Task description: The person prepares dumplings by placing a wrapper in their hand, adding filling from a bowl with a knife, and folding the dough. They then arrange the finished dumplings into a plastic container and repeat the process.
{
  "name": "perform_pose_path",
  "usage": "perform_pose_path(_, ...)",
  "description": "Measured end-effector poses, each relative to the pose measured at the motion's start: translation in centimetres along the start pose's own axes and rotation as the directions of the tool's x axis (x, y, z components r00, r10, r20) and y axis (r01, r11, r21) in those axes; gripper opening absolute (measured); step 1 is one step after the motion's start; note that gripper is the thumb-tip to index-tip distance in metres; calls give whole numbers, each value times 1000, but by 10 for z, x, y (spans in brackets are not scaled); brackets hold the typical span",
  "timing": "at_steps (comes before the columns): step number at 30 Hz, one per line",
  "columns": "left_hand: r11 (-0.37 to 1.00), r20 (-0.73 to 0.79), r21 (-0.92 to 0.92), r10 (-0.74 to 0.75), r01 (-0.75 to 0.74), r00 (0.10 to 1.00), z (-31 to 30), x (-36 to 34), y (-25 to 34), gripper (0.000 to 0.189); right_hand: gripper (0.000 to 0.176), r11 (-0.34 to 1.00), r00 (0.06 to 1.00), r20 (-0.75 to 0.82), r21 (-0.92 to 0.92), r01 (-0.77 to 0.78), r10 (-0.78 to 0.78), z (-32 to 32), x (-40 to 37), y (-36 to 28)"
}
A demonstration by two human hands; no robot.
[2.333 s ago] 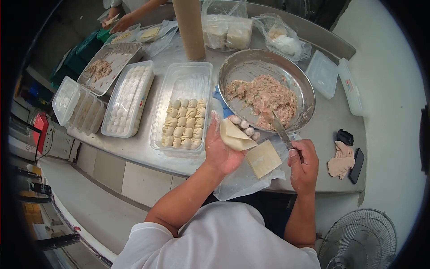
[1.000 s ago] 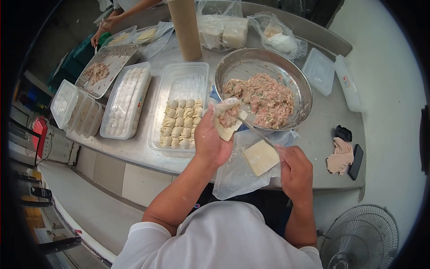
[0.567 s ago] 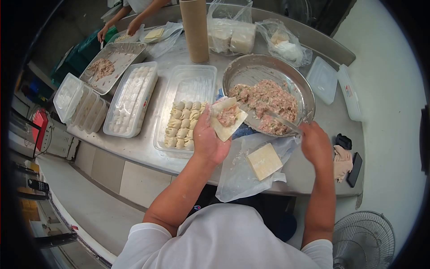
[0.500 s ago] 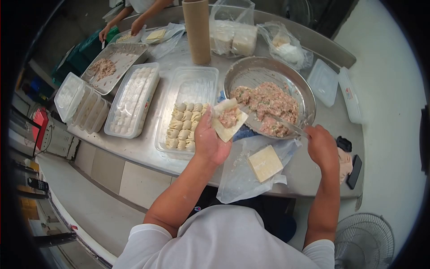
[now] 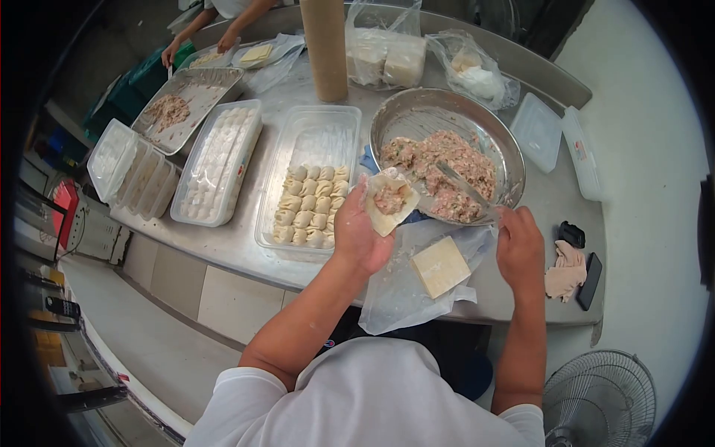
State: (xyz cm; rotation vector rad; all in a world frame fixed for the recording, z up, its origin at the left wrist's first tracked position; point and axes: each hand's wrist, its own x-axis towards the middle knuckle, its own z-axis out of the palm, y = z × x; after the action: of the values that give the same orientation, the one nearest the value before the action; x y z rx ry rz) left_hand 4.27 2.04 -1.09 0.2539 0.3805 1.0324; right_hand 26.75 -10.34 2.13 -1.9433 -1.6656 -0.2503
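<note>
My left hand (image 5: 363, 229) cups a dumpling wrapper (image 5: 399, 214) with a lump of meat filling (image 5: 389, 200) on its middle. In my right hand (image 5: 520, 243) is a metal spatula (image 5: 463, 183), its blade over the minced meat (image 5: 436, 165) in a round steel bowl (image 5: 515, 141). Just below the bowl, a stack of square wrappers (image 5: 441, 267) lies on a plastic sheet (image 5: 381, 303). Left of my left hand stands a clear plastic tub (image 5: 269, 231) with rows of folded dumplings (image 5: 307, 205) in its near half.
Further left are a lidded container of dumplings (image 5: 221, 160), stacked boxes (image 5: 132, 170) and a tray (image 5: 208, 89) with filling. Another person's hands (image 5: 226, 41) work at the far left. A cardboard tube (image 5: 325, 52) stands behind; a phone (image 5: 590, 281) and cloth (image 5: 566, 272) lie right.
My right hand has shifted slightly left, and the spatula blade now points further up over the meat. My left hand has turned the wrapper a little and moved it slightly right.
</note>
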Motion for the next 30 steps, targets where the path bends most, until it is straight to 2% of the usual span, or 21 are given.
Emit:
perform_pose_path(2,1000,-11,11,11,-10,1000,-1,-1,1,46,26,968,973,217,-249,-19,75,-1,5,19)
perform_pose_path(6,1000,-23,0,5,-5,1000,-2,1,5,45,27,948,965,248,-317,0,83,-24,8,10)
perform_pose_path(8,1000,-33,7,2,-2,999,-1,0,5,45,30,998,997,67,-56,36,-32,-29,0,-19)
perform_pose_path(9,999,-71,34,5,-3,997,2,-1,5,45,30,998,997,69,-55,34,-31,-24,-6,-29)
perform_pose_path(11,998,-103,65,1,6,995,6,0,1,45,35,972,983,-1,155,179,-181,-10,-17,-45)
perform_pose_path(14,991,-33,129,-30,34,999,4,0,-2,47,38,969,991,24,211,125,-133,26,-34,-44)
perform_pose_path(16,987,321,-71,-115,145,940,-6,1,6,46,36,972,989,21,192,137,-143,18,-33,-45)
perform_pose_path(18,991,353,-83,-70,106,933,-2,-7,9,42,33,957,998,34,289,32,-43,-6,-30,-56)
perform_pose_path(20,994,383,-100,5,36,924,-4,-10,7,40,31,951,997,20,302,67,-77,-17,-29,-53)
perform_pose_path(21,972,328,224,-9,-69,944,-8,-9,-1,40,30,953,996,3,292,81,-85,-21,-29,-53)
perform_pose_path(22,841,258,525,-9,-132,966,-11,-11,-2,41,30,945,993,14,309,107,-117,-25,-30,-56)
perform_pose_path(23,841,249,521,17,-148,968,-15,-14,2,41,29,947,989,121,317,46,-89,-28,-33,-58)
perform_pose_path(24,583,313,769,12,-261,950,-15,-17,5,44,29,950,973,225,311,-24,-49,-31,-33,-59)
perform_pose_path(25,245,369,904,-30,-352,929,-15,-19,6,47,29,950,973,226,313,-23,-51,-33,-32,-59)
perform_pose_path(26,246,373,902,-33,-354,927,-16,-18,6,47,28,958,958,270,286,15,-96,-36,-31,-59)
perform_pose_path(28,-53,520,849,-95,-526,849,-23,-12,6,35,28,966,943,309,254,45,-126,-47,-28,-55)
perform_pose_path(29,-148,584,801,-19,-580,811,-25,-15,2,25,26,963,933,331,265,50,-140,-56,-26,-51)
perform_pose_path(30,-147,586,799,-24,-582,810,-27,-13,1,25,25,959,922,352,277,58,-158,-61,-24,-48)
